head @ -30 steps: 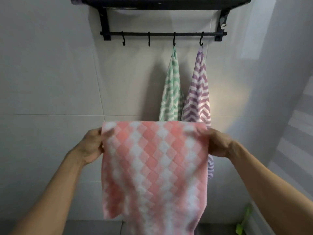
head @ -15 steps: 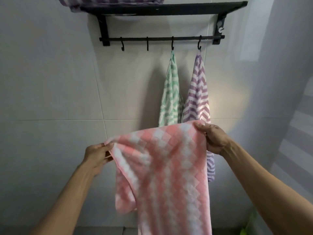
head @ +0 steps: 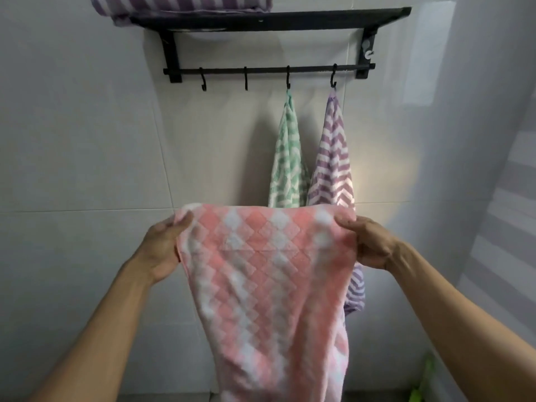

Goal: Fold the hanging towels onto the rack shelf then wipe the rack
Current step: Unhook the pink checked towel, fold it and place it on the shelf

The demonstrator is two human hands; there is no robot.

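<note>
Both hands up in front of the wall: the left hand grips one top corner of the pink checked towel, the right hand pinches the other, and the cloth hangs spread between them. Behind it, a green towel and a purple zigzag towel hang on hooks of the black rack, a striped towel folded on its shelf

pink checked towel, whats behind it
Behind the pink-and-white checked towel hang a green-and-white zigzag towel and a purple-and-white zigzag towel on black hooks. It covers the green towel's bottom and part of the purple one.
</note>
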